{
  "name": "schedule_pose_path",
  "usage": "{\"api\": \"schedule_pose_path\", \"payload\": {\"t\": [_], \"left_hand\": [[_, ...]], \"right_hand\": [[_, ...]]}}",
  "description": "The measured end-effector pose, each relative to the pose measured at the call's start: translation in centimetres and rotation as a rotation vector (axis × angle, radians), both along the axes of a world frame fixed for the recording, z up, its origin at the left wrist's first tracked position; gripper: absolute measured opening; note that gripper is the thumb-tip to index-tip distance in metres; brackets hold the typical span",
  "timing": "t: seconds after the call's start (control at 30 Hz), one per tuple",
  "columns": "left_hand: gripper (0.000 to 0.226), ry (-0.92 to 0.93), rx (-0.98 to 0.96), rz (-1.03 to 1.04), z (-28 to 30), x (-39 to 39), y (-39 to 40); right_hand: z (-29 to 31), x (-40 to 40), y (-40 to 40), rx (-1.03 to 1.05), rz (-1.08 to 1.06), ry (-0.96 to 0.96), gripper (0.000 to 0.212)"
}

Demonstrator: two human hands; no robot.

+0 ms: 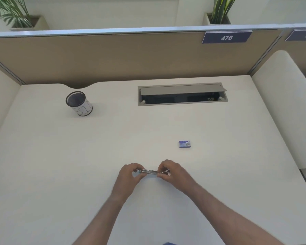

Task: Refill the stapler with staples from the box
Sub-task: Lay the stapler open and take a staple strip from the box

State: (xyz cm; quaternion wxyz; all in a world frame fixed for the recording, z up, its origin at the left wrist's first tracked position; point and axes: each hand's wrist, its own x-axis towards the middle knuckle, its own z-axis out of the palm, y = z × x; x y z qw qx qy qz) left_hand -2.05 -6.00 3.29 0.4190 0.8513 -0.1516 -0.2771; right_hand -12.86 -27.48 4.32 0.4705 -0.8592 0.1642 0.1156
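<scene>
A small metal stapler (150, 172) lies crosswise between my two hands, just above the white desk (113, 138). My left hand (131, 174) pinches its left end, where a bit of teal shows. My right hand (168, 171) grips the right end, where a dark red part peeks out. Its silver middle section is visible; whether it is open I cannot tell. The small blue staple box (184, 144) lies closed on the desk, beyond and to the right of my right hand.
A black mesh cup (79, 103) wrapped in white paper stands at the far left. An open cable hatch (182, 94) is set into the desk at the back. Beige partition walls enclose the desk on three sides.
</scene>
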Motion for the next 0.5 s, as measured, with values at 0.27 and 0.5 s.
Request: {"api": "schedule_pose_path", "payload": {"t": [0.27, 0.5], "left_hand": [[0.026, -0.158, 0.059, -0.034, -3.1, 0.8, -0.8], [0.020, -0.170, 0.078, -0.037, -3.6, 1.5, -0.7]], "right_hand": [[-2.1, 0.8, -0.2, -0.079, -0.003, -0.013, 0.005], [-2.5, 1.5, -0.6, -0.099, 0.022, -0.038, 0.005]]}}
